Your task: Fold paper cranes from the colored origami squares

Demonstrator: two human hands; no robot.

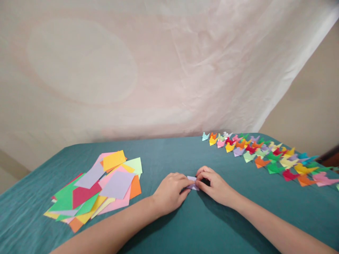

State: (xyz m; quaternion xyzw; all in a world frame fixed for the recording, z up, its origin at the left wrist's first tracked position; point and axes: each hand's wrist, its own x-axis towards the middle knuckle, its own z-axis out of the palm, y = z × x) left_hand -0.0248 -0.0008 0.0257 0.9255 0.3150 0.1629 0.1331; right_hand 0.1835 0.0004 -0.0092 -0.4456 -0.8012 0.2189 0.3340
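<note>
Between my hands, just above or on the cloth, is a small folded piece of lilac paper (192,179). My left hand (172,192) pinches its left side between thumb and fingers. On the opposite side my right hand (213,185) has thumb and forefinger closed on the paper's right edge. Fingertips cover part of the paper, so its exact folds are hard to make out.
A loose pile of coloured paper squares (118,185) lies to the left. Rows of small folded paper birds (261,162) in many colours stand at the right. A teal cloth (164,155) covers the table, and a pale sheet (159,70) hangs behind it.
</note>
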